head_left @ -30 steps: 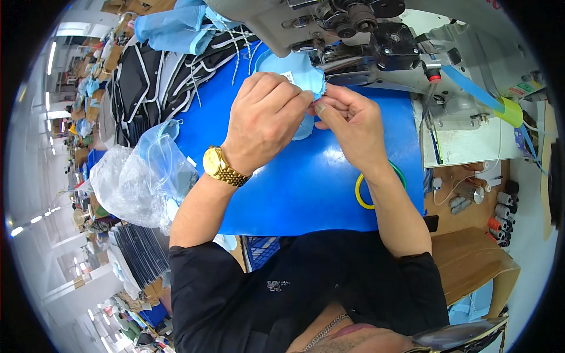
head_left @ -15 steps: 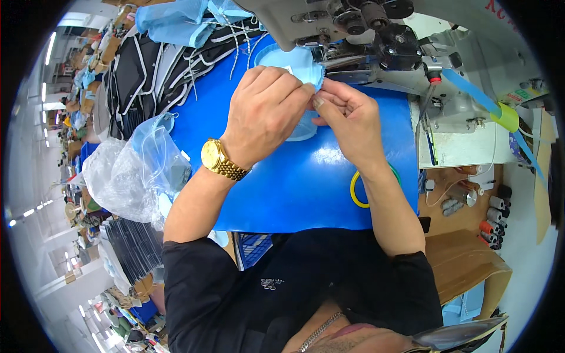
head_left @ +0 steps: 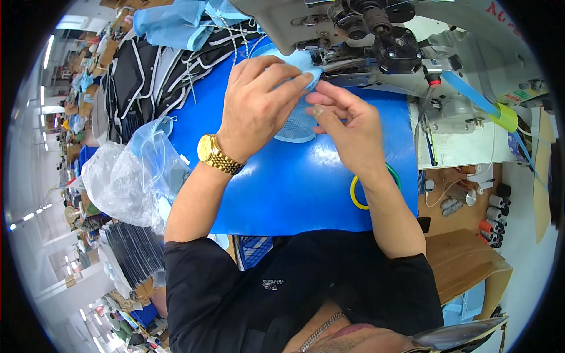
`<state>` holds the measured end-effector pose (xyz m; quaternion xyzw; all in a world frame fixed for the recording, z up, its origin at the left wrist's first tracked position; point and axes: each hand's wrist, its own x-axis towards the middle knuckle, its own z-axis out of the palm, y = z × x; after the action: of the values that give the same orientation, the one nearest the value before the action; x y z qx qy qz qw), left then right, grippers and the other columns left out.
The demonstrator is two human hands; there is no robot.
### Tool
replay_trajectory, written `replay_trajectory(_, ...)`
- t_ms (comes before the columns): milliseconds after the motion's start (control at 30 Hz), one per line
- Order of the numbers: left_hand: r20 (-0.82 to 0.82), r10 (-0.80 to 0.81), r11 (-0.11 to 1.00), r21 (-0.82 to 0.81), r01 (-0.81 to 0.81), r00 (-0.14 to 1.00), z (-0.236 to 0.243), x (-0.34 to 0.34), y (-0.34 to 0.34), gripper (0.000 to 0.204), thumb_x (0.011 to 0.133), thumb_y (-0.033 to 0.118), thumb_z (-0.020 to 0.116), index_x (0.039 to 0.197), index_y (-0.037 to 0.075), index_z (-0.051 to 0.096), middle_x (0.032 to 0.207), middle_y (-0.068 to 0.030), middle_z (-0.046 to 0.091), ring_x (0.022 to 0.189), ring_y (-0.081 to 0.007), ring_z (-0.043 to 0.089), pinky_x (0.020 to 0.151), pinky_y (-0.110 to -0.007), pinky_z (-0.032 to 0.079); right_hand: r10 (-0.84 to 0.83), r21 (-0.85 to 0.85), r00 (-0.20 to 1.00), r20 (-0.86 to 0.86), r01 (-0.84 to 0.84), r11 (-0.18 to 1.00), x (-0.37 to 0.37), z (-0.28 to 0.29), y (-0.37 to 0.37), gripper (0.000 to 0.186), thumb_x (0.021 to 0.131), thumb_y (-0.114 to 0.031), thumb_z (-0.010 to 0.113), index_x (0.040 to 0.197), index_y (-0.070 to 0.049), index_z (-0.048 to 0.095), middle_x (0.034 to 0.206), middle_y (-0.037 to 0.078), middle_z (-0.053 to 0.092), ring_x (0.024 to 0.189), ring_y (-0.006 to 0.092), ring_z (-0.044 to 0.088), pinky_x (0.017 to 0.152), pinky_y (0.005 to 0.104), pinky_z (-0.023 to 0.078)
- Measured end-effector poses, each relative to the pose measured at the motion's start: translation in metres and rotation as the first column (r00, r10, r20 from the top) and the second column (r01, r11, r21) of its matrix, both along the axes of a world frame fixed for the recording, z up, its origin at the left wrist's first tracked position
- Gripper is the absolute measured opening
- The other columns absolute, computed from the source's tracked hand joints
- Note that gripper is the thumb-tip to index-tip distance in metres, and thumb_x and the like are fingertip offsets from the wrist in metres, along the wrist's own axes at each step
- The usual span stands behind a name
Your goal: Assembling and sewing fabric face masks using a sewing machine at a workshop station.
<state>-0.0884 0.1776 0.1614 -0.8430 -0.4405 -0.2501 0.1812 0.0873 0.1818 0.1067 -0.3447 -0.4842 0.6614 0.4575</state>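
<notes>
A light blue mesh piece (head_left: 296, 127) lies partly under the sewing machine head (head_left: 329, 26) and hangs over the blue work surface toward me. My left hand (head_left: 256, 109), a gold watch on its wrist, bends over the piece from the left. Its fingers press the fabric's gathered edge near the machine's needle area; some of the grip is hidden behind the hand. Just to the right, my right hand (head_left: 353, 129) has its thumb and fingers apart beside that edge. The index fingertip is close to the fabric, and I cannot tell if it touches.
Black pieces with pale piping (head_left: 138, 79) and more light blue mesh (head_left: 170, 26) lie at the far left. Clear plastic bags (head_left: 118, 179) sit at the left edge. A yellow ring (head_left: 355, 194) rests by my right forearm. Thread spools (head_left: 494, 215) stand at the right.
My right thumb and fingers have parted from their pinch at the fabric edge. My left hand has shifted slightly left with its fingers spread more, and more of the mesh shows between the hands.
</notes>
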Motion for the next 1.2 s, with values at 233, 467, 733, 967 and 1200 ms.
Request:
replay_trajectory(233, -0.073, -0.008, 0.999, -0.036, 0.005, 0.997, 0.002, 0.007, -0.004, 0.030, 0.072, 0.008, 0.070, 0.102, 0.008, 0.068, 0.092, -0.0016, 0.065, 0.090, -0.0217, 0.061, 0.079, -0.036, 0.047, 0.042, 0.043, 0.999, -0.028, -0.041, 0.998, 0.000, -0.002, 0.001, 0.042, 0.088, -0.005, 0.064, 0.128, 0.004, 0.056, 0.107, 0.011, 0.070, 0.094, 0.0124, 0.066, 0.073, 0.0235, 0.053)
replay_trajectory(467, -0.139, 0.028, 0.998, -0.050, -0.035, 0.990, 0.007, 0.019, -0.006, 0.027, 0.073, 0.013, 0.065, 0.099, 0.005, 0.066, 0.084, -0.0026, 0.057, 0.084, -0.0203, 0.057, 0.075, -0.034, 0.045, 0.136, -0.046, 0.976, -0.171, -0.145, 0.988, 0.003, 0.000, 0.009, 0.042, 0.089, -0.001, 0.059, 0.130, 0.004, 0.054, 0.112, 0.013, 0.067, 0.100, 0.0166, 0.066, 0.079, 0.0272, 0.054)
replay_trajectory(733, -0.107, 0.071, 0.997, -0.014, -0.073, 0.992, -0.003, 0.023, -0.007, 0.024, 0.075, 0.011, 0.063, 0.098, 0.005, 0.067, 0.082, -0.0029, 0.057, 0.081, -0.0200, 0.057, 0.072, -0.033, 0.044, 0.034, -0.041, 0.999, 0.000, -0.034, 0.999, 0.038, 0.002, 0.006, 0.039, 0.089, -0.005, 0.066, 0.126, 0.002, 0.058, 0.108, 0.011, 0.069, 0.097, 0.0139, 0.066, 0.081, 0.0243, 0.053)
replay_trajectory(967, 0.117, 0.063, 0.998, -0.030, -0.060, 0.991, 0.001, 0.016, -0.008, 0.023, 0.074, 0.010, 0.076, 0.095, 0.008, 0.069, 0.090, -0.0043, 0.066, 0.089, -0.0238, 0.062, 0.078, -0.036, 0.048, -0.360, 0.365, 0.908, 0.212, 0.268, 0.891, 0.101, 0.036, 0.044, 0.016, 0.089, -0.014, 0.071, 0.090, 0.001, 0.067, 0.075, 0.007, 0.068, 0.064, 0.0113, 0.064, 0.061, 0.0211, 0.051)
replay_trajectory(1200, 0.148, 0.066, 0.997, -0.055, -0.059, 0.987, -0.002, 0.000, -0.007, 0.021, 0.074, 0.010, 0.076, 0.095, 0.009, 0.072, 0.099, -0.0055, 0.067, 0.099, -0.0262, 0.061, 0.083, -0.038, 0.048, -0.325, 0.231, 0.945, 0.043, 0.307, 0.923, 0.084, 0.020, 0.034, 0.017, 0.089, -0.018, 0.072, 0.089, -0.002, 0.070, 0.071, 0.003, 0.067, 0.060, 0.0066, 0.061, 0.055, 0.0186, 0.049)
